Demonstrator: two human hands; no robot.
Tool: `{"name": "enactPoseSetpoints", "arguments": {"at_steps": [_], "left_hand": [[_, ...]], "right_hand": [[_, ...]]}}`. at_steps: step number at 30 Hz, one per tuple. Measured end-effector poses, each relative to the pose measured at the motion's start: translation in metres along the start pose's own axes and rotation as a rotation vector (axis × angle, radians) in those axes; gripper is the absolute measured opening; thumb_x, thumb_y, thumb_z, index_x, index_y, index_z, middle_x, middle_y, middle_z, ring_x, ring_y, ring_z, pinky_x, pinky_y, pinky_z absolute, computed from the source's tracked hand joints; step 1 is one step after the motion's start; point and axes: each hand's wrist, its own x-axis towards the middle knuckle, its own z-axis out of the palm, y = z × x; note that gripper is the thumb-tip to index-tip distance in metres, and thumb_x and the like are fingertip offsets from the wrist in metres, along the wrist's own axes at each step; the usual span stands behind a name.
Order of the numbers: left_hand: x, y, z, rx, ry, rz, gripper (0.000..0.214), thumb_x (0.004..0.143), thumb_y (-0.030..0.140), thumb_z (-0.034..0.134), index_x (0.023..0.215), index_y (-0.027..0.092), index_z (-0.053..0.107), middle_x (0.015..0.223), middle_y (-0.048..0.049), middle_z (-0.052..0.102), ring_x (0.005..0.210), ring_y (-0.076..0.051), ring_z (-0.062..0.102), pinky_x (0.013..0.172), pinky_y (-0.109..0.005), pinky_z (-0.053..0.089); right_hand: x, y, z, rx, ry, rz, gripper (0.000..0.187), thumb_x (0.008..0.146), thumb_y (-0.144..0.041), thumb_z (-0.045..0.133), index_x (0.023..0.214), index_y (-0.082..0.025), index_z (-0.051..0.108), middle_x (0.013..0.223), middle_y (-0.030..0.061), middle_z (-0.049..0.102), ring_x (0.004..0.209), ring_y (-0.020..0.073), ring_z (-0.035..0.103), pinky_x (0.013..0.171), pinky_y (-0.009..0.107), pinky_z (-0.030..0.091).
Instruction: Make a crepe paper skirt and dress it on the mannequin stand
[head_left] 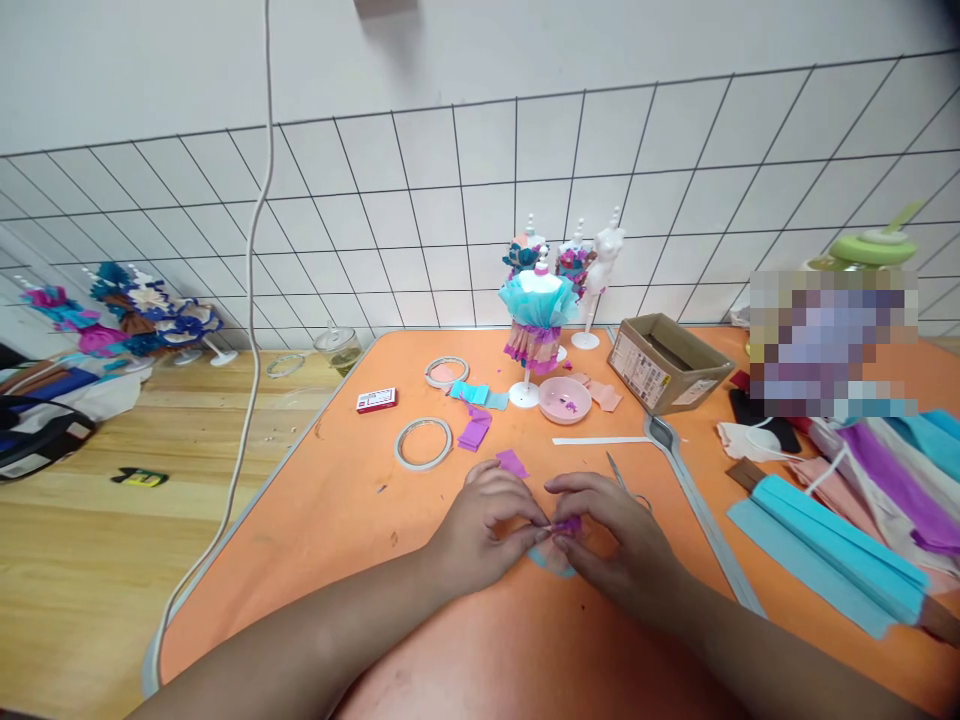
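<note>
My left hand (487,528) and my right hand (626,545) meet over the orange table, fingertips pinched together. Between them is a small crumpled piece of purple crepe paper (570,526), held from both sides. Directly below hangs or lies a peach and light-blue paper piece (551,560), partly covered by the fingers; I cannot tell whether it is joined to the purple one. A flat purple paper scrap (513,463) lies just beyond my left hand. Scissors (616,470) rest beyond my right hand, which hides part of them.
Farther back are a small mannequin in a turquoise and purple paper dress (540,310), a pink bowl (565,402), tape rolls (424,444), a red-and-white box (376,400) and a cardboard box (667,365). Folded crepe paper (832,550) lies at right. A white cable (251,270) hangs at left.
</note>
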Motion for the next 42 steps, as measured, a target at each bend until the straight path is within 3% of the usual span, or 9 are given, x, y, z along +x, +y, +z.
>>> {"name": "enactPoseSetpoints", "arguments": {"at_steps": [4,11,19,25,30,33,35,39,42], "left_hand": [[0.0,0.0,0.0,-0.122,0.058,-0.094,0.006,0.079,0.023,0.065,0.078,0.017,0.065,0.083,-0.0063,0.068,0.087,-0.018,0.06,0.085,-0.034,0.044],[-0.001,0.005,0.003,-0.355,-0.084,-0.282,0.011,0.08,0.025,0.063,0.08,0.014,0.065,0.088,-0.0083,0.069,0.083,-0.017,0.062,0.08,-0.03,0.048],[0.0,0.004,0.006,-0.407,-0.062,-0.435,0.018,0.078,0.03,0.066,0.082,0.012,0.066,0.079,-0.0058,0.068,0.074,-0.014,0.06,0.072,-0.027,0.048],[-0.006,0.004,0.01,-0.564,-0.158,-0.436,0.044,0.068,0.025,0.075,0.107,0.014,0.059,0.089,-0.0054,0.068,0.084,-0.017,0.064,0.078,-0.03,0.05],[-0.008,0.004,0.01,-0.492,-0.168,-0.528,0.029,0.071,0.028,0.071,0.096,0.013,0.065,0.077,-0.0049,0.07,0.073,-0.017,0.065,0.073,-0.031,0.051],[-0.003,0.009,-0.002,-0.431,-0.185,-0.455,0.042,0.07,0.033,0.072,0.107,0.015,0.063,0.093,-0.0087,0.071,0.088,-0.021,0.066,0.083,-0.036,0.05],[0.007,0.011,-0.012,-0.307,-0.172,-0.395,0.056,0.067,0.036,0.075,0.118,0.019,0.059,0.118,-0.0116,0.064,0.11,-0.025,0.058,0.095,-0.041,0.044],[0.053,0.007,-0.028,-0.221,0.081,-0.453,0.062,0.073,0.037,0.07,0.129,0.022,0.049,0.13,-0.0153,0.054,0.12,-0.027,0.05,0.097,-0.044,0.041],[0.096,-0.006,-0.031,-0.167,0.483,-0.479,0.081,0.068,0.041,0.074,0.137,0.022,0.035,0.141,-0.0163,0.039,0.127,-0.029,0.041,0.1,-0.044,0.037]], "right_hand": [[-0.001,-0.001,-0.003,0.028,-0.002,0.052,0.059,0.082,-0.024,0.061,0.135,-0.025,0.036,0.118,0.0083,0.061,0.106,0.0206,0.058,0.089,0.036,0.045],[0.009,-0.002,0.0,0.083,-0.053,0.17,0.006,0.081,-0.024,0.061,0.085,-0.022,0.065,0.078,0.0014,0.066,0.075,0.0163,0.061,0.069,0.028,0.046],[0.012,-0.007,0.002,0.222,-0.077,0.364,0.004,0.077,-0.021,0.06,0.076,-0.019,0.064,0.074,0.0008,0.064,0.072,0.0147,0.058,0.068,0.025,0.046],[0.014,-0.003,-0.006,0.349,-0.041,0.394,0.007,0.078,-0.022,0.058,0.073,-0.017,0.056,0.071,0.0007,0.059,0.07,0.0142,0.056,0.065,0.024,0.047],[0.017,-0.003,-0.02,0.366,-0.043,0.39,0.012,0.08,-0.027,0.057,0.074,-0.017,0.056,0.07,0.0011,0.056,0.069,0.0147,0.055,0.063,0.025,0.047],[0.017,-0.006,-0.027,0.323,-0.03,0.387,0.012,0.081,-0.027,0.057,0.074,-0.018,0.056,0.07,0.0006,0.056,0.069,0.015,0.055,0.064,0.025,0.047],[0.016,-0.006,-0.032,0.302,-0.029,0.374,0.012,0.081,-0.027,0.057,0.074,-0.018,0.056,0.069,0.0002,0.057,0.068,0.0149,0.056,0.064,0.025,0.047],[0.013,0.001,-0.045,0.275,0.042,0.364,0.014,0.083,-0.03,0.055,0.075,-0.018,0.056,0.073,0.0016,0.058,0.071,0.0158,0.057,0.064,0.025,0.047],[0.011,0.008,-0.053,0.212,0.076,0.346,0.012,0.082,-0.029,0.055,0.076,-0.018,0.056,0.075,0.0021,0.058,0.073,0.0165,0.056,0.067,0.027,0.047]]}}
